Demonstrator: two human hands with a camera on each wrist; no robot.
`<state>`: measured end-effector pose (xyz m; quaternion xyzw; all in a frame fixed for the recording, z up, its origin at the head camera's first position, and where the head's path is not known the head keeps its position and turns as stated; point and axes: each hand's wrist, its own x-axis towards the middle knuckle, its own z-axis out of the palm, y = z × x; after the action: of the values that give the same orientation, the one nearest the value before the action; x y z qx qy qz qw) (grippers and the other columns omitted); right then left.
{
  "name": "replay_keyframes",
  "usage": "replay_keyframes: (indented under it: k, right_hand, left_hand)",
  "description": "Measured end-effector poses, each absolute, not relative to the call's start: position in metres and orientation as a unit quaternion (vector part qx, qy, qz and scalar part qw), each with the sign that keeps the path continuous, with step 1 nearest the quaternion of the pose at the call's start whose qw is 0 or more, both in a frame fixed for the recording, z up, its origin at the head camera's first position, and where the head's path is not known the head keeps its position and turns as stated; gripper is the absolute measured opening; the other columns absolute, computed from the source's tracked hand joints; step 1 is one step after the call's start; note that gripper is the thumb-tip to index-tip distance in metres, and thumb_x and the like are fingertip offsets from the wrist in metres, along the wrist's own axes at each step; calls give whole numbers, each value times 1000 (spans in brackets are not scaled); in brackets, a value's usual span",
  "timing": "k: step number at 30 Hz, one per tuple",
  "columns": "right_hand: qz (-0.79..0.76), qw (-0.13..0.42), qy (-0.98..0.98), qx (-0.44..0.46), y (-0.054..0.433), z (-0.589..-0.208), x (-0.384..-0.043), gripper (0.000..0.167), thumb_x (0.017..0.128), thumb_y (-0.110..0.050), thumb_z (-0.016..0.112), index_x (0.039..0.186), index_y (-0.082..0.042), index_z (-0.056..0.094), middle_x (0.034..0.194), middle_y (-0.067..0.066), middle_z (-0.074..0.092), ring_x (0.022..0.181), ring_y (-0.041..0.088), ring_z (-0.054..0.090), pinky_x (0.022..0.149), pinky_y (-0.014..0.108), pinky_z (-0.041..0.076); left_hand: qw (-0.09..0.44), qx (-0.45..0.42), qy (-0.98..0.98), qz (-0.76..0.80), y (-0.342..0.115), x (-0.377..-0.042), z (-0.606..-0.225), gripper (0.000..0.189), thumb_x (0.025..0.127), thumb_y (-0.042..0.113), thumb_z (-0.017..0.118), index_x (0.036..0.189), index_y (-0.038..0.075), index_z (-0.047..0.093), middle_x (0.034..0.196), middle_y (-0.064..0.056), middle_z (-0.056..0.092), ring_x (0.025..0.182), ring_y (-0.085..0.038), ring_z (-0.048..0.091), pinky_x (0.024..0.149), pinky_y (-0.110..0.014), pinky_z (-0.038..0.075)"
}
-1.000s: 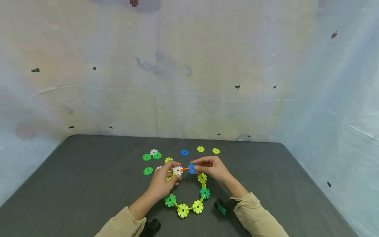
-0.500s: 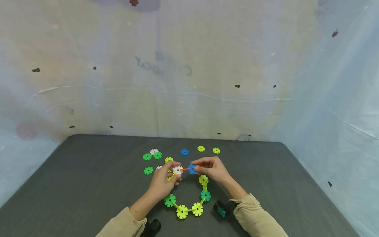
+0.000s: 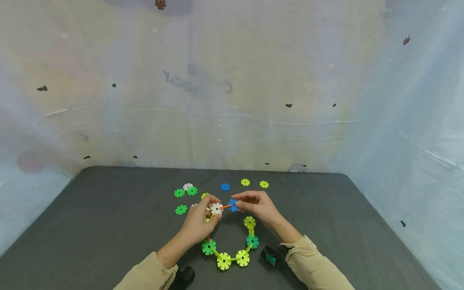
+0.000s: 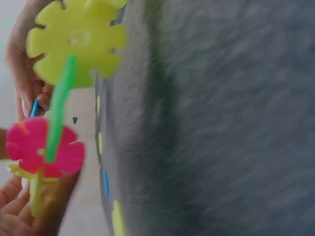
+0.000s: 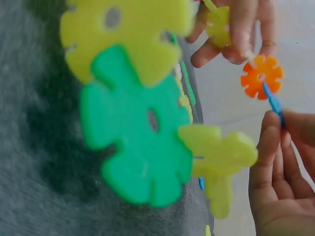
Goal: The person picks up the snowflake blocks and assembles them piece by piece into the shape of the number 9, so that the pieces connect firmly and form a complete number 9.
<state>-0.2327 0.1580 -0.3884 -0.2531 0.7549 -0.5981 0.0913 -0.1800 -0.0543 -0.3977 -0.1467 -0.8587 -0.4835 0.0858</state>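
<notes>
My left hand (image 3: pixel 197 221) pinches a white notched disc (image 3: pixel 216 208), one of the flower-shaped interlocking discs. Opposite it, my right hand (image 3: pixel 259 207) pinches a blue disc (image 3: pixel 233 205) between thumb and fingers. Between these two sits an orange disc (image 5: pixel 262 77), edge-on in the head view, with the blue one meeting its notched rim. From the left hand a joined chain curves down past a pink disc (image 4: pixel 29 147), a green disc (image 3: pixel 208 247) and yellow discs (image 3: pixel 224 261) to a teal-green disc (image 3: pixel 252 241). Its far end is a yellow disc (image 3: pixel 249 222), below the right hand and apart from it.
Loose discs lie on the dark table (image 3: pixel 119 225) behind the hands: green discs (image 3: pixel 181 209), a white disc (image 3: pixel 187 187), a blue disc (image 3: pixel 225 187) and yellow discs (image 3: pixel 264 184). A pale plastic sheet (image 3: pixel 232 88) hangs along the back and sides.
The chain's right end has sunk slightly and shifted a little away from the right hand. Both hands keep their pinch on the white and blue discs, nearly still.
</notes>
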Motion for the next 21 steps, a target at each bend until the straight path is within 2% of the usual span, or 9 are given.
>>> replay_keyframes:
  k: [3,6,10,12,15,17,19,21]
  right_hand:
    - [-600,98,756,-244,156,-387,-235,32,91,-12,65,118,5,64,101,18,69,80,17,66,80,50,55]
    - [-601,109,753,-245,153,-386,-236,32,92,-11,65,117,6,64,100,17,70,81,17,67,81,50,54]
    - [-597,121,752,-254,147,-386,-238,31,92,-10,64,117,8,63,99,20,70,81,16,67,81,50,54]
    - [-595,121,753,-254,146,-386,-240,31,92,-10,64,117,8,63,98,21,69,81,18,67,81,50,55]
    - [-592,114,759,-245,146,-387,-245,32,92,-10,64,118,8,63,98,21,69,86,29,66,81,50,54]
    - [-588,105,768,-231,147,-388,-251,33,92,-12,64,118,8,63,101,20,68,91,33,65,82,50,53]
    - [-579,99,781,-214,149,-388,-256,35,92,-15,64,119,7,62,107,19,67,95,32,65,85,50,52]
    - [-571,92,794,-190,150,-390,-261,36,92,-17,65,120,5,63,112,17,66,97,27,65,87,48,52]
  left_hand:
    - [102,-143,-886,-430,-55,-184,-394,29,85,14,73,109,12,57,103,-8,64,51,-12,49,45,-26,38]
    - [108,-139,-893,-414,-55,-186,-393,30,84,21,74,108,13,58,105,-7,66,62,-16,57,52,-28,43]
    - [101,-135,-886,-433,-55,-188,-394,31,85,20,74,112,14,61,104,-5,69,81,-21,66,64,-32,48]
    - [88,-134,-878,-452,-55,-188,-394,30,86,18,72,114,16,62,103,-6,70,73,-19,67,61,-30,49]
    - [75,-132,-867,-474,-55,-188,-393,29,87,15,71,115,17,63,101,-8,70,60,-16,65,54,-25,49]
    - [74,-129,-864,-480,-55,-187,-391,29,87,14,71,115,18,64,100,-8,70,59,-15,64,53,-23,49]
    - [75,-125,-865,-481,-55,-187,-390,30,86,13,71,115,17,65,98,-8,70,59,-15,64,53,-23,49]
    - [74,-122,-865,-481,-55,-186,-389,31,86,12,72,116,17,65,98,-7,70,59,-16,64,54,-23,49]
